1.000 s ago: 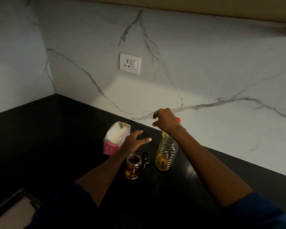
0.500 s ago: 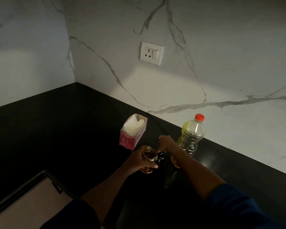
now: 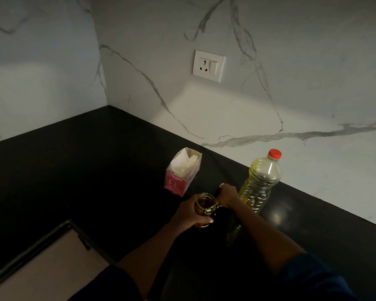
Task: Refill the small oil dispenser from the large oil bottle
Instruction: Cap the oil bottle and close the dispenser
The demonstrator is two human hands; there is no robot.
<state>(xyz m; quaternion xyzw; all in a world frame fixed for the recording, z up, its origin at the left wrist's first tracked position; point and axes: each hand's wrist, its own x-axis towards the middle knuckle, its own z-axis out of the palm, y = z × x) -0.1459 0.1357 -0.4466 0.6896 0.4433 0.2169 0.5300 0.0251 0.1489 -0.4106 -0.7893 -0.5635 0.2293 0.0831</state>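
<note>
while left hand (image 3: 190,213) grips the dispenser (image 3: 205,205), whether right hand (image 3: 227,197) holds anything is unclear.

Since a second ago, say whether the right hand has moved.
Yes: the right hand dropped from the cap of the large oil bottle to beside its base.

Overall level: dim, grainy, low in contrast. Source: overhead and out of view, above the far wall; soft bright patch on marble wall (image 3: 204,101) under socket plate (image 3: 208,65), fading to left and right. Glare: one pale spot on black countertop (image 3: 276,216), near right. Backlit yellow glow through large oil bottle (image 3: 258,183). Left hand (image 3: 189,216), right hand (image 3: 227,197) and forearms near silhouette; black item (image 3: 217,193) in right hand's grip lost against countertop. Slight wide-angle bowing at edges.
</note>
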